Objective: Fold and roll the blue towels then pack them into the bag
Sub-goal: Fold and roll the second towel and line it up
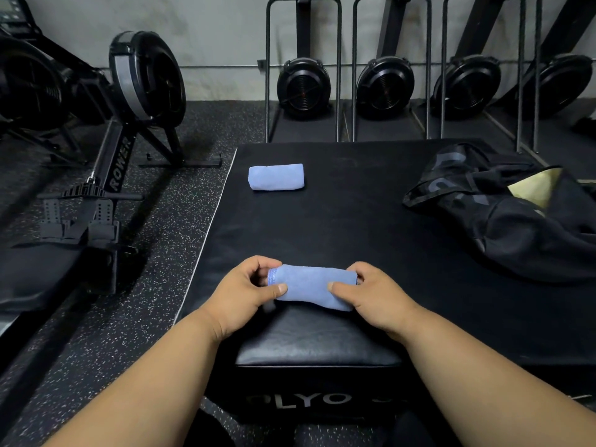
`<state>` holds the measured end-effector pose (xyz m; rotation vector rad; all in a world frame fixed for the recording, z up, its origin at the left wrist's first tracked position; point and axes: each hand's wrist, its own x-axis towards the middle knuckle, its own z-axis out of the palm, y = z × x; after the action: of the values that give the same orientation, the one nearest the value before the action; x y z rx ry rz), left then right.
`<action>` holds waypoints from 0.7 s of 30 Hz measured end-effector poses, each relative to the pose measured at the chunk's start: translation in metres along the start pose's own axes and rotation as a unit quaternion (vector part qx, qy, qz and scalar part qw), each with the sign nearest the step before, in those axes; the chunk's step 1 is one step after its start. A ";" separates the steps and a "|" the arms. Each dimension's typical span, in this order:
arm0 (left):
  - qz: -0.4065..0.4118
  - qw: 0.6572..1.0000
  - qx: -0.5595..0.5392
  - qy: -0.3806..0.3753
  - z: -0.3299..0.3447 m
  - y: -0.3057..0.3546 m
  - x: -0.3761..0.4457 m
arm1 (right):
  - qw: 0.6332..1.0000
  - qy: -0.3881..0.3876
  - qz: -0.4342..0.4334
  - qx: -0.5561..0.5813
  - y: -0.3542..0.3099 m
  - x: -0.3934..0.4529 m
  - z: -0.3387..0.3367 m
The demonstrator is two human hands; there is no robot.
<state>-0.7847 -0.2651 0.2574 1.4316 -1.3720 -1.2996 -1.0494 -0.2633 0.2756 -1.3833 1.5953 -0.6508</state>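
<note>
- A person's two bare forearms reached in from the bottom of the frame toward a rolled blue towel (312, 290) lying low in the centre, on a black padded surface (371, 227)
- The left hand (240, 296) had its grip closed on the left end of the roll, thumb pressed on top and fingers curled over the far side
- The right hand (375, 293) gripped the right end the same way, thumb on top, fingers wrapped round the end
- A second rolled towel (276, 176) lay finished in the upper middle of the frame, well apart from the hands
- A black bag (503, 214) slumped at the right edge of the frame, its mouth gaping with a pale yellow lining showing
- The roll looked complete, so the step in hand was judged to be firming it before packing
- Doing it well probably meant keeping even pressure at both ends so the loose edge stayed tucked, then lifting it level toward the bag's opening
- Letting go of one end first could have let the roll spring loose
</note>
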 end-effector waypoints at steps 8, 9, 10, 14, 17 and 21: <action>0.072 0.996 0.011 0.046 -0.003 0.016 0.041 | 0.980 0.031 -0.088 0.175 -0.018 0.049 -0.013; 0.071 0.995 0.033 0.058 -0.007 0.015 0.048 | 0.979 0.035 -0.089 0.179 -0.019 0.059 -0.016; 0.066 0.992 0.075 0.078 -0.011 0.013 0.057 | 0.979 0.039 -0.091 0.179 -0.019 0.070 -0.020; 0.048 0.935 0.324 0.134 -0.028 -0.004 0.087 | 0.984 0.058 -0.103 0.135 -0.023 0.121 -0.039; 0.061 0.888 0.428 0.158 -0.029 -0.019 0.097 | 0.986 0.079 -0.107 0.103 -0.026 0.164 -0.054; 0.091 0.854 0.480 0.180 -0.027 -0.031 0.102 | 0.986 0.096 -0.110 0.079 -0.031 0.220 -0.070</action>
<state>-0.7612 -0.3645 0.2161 1.9640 -1.9197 -0.1157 -1.0896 -0.4932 0.2708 -1.4236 1.5121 -1.0482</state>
